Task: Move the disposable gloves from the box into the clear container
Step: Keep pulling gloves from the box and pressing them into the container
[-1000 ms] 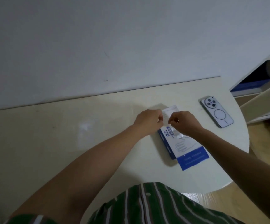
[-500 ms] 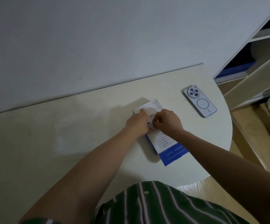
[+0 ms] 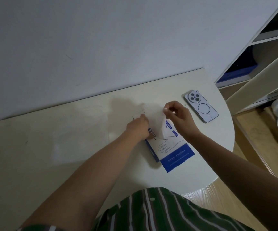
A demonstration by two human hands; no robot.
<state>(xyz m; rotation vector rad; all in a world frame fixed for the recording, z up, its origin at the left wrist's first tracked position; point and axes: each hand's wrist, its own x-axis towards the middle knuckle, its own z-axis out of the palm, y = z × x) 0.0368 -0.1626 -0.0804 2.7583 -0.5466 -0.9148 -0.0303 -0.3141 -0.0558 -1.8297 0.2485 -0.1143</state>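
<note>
A flat white and blue glove box [image 3: 171,147], printed with a hand outline, lies on the pale table [image 3: 68,147] in front of me. My left hand [image 3: 138,127] holds the box at its far left end, fingers curled down onto it. My right hand [image 3: 178,114] is raised above the far end and pinches a thin translucent glove [image 3: 156,124] between thumb and fingertips. The glove stretches from the pinch down to the box opening. No clear container is in view.
A pale blue phone [image 3: 201,105] lies face down to the right of my right hand, near the table's rounded edge. A white wall runs along the back. Open shelves [image 3: 259,64] stand to the right, above the wooden floor.
My right hand has lifted up and to the right from the box opening, drawing a translucent glove out. My left hand stays on the box's far left end.
</note>
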